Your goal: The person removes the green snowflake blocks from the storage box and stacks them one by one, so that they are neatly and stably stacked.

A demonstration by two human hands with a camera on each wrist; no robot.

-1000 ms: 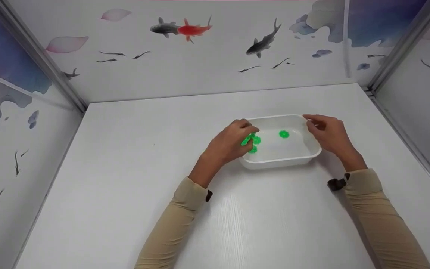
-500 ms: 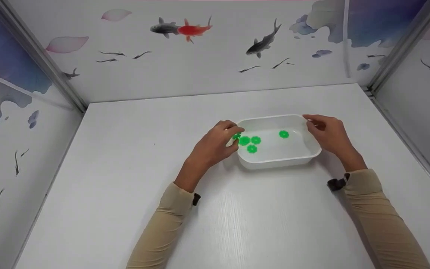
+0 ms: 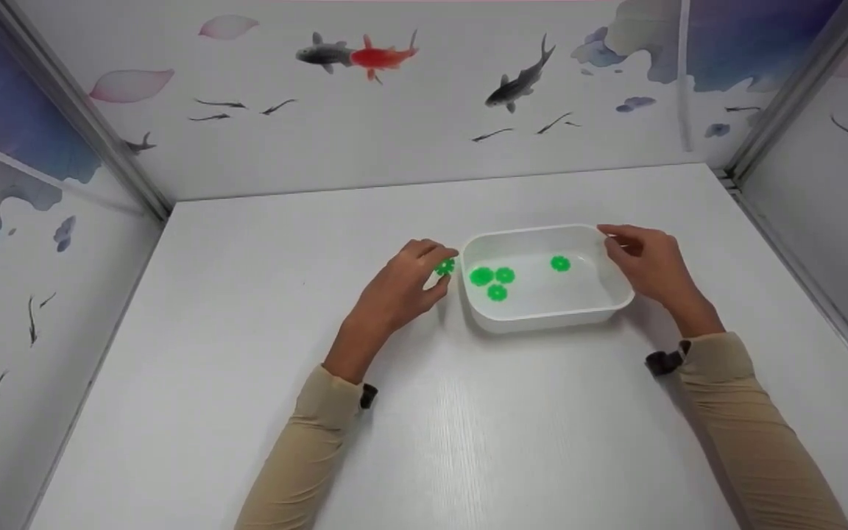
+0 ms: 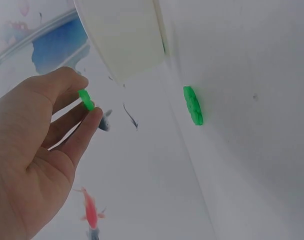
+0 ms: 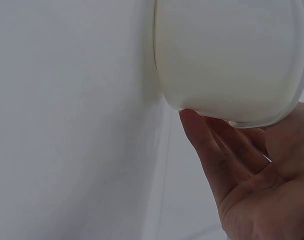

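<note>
My left hand (image 3: pixel 398 287) pinches a green notched plastic disc (image 3: pixel 444 266) between thumb and fingers, just left of the white plastic tub (image 3: pixel 556 318). In the left wrist view, another green disc (image 4: pixel 193 105) lies on the table beside the tub; the hand hides it in the head view. Inside the tub, a green disc cluster (image 3: pixel 497 293) sits at the left end, and a lone disc (image 3: pixel 560 263) lies farther right. My right hand (image 3: pixel 648 265) holds the tub's right end, fingertips against its outer wall (image 5: pixel 227 60) in the right wrist view.
The white tabletop (image 3: pixel 247 331) extends left of and in front of the tub. Panels printed with fish (image 3: pixel 516 85) enclose the back and sides, with metal corner posts (image 3: pixel 799 96) between them.
My left hand has moved out of the tub, leftward over its rim, carrying a green disc. Discs at the tub's left end now show fully. The right hand and tub stay put.
</note>
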